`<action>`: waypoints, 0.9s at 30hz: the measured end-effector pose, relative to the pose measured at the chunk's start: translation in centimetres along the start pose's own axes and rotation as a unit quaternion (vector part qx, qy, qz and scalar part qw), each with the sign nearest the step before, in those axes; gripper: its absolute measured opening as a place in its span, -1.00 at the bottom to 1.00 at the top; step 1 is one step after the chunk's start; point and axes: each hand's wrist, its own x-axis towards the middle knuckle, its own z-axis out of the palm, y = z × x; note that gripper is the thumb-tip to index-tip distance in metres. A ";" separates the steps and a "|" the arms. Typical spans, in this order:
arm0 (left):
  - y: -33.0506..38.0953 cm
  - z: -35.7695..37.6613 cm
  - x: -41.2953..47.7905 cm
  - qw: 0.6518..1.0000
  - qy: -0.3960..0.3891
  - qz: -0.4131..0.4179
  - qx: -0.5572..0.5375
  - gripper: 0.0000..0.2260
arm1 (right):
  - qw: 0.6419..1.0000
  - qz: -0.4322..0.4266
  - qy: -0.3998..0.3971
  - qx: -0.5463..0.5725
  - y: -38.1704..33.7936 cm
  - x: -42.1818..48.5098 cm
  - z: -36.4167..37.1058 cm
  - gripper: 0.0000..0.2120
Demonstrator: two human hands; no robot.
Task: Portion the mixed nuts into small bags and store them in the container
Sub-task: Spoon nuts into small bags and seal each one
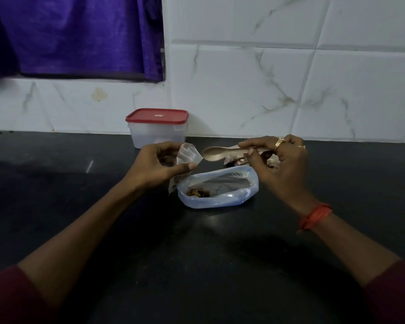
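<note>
Wooden spoon in right hand, small bag pinched left

The spoon handle's far end and the small packets sit mostly hidden by the right hand.

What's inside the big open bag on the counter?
A few nuts sit at the left end of the big bag; its rolled rim hides anything along the near wall.
</note>
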 end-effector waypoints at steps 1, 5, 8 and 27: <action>-0.1 -0.1 0.0 1.000 0.004 -0.003 -0.003 -0.62 | 1.000 -0.019 0.000 -0.012 0.1 0.0 -0.1 -0.85; -0.2 -0.1 0.1 1.000 0.016 -0.003 -0.012 -0.60 | 0.990 -0.118 -0.075 -0.024 0.6 -0.4 0.2 -0.86; 0.0 0.0 0.0 1.000 0.020 0.008 -0.018 -0.63 | 0.976 -0.165 -0.139 -0.033 0.5 -1.2 1.2 -0.82; 0.4 0.4 -0.3 0.999 -0.040 0.008 -0.010 -0.57 | 0.962 -0.149 -0.222 -0.061 3.1 -0.5 0.6 -0.76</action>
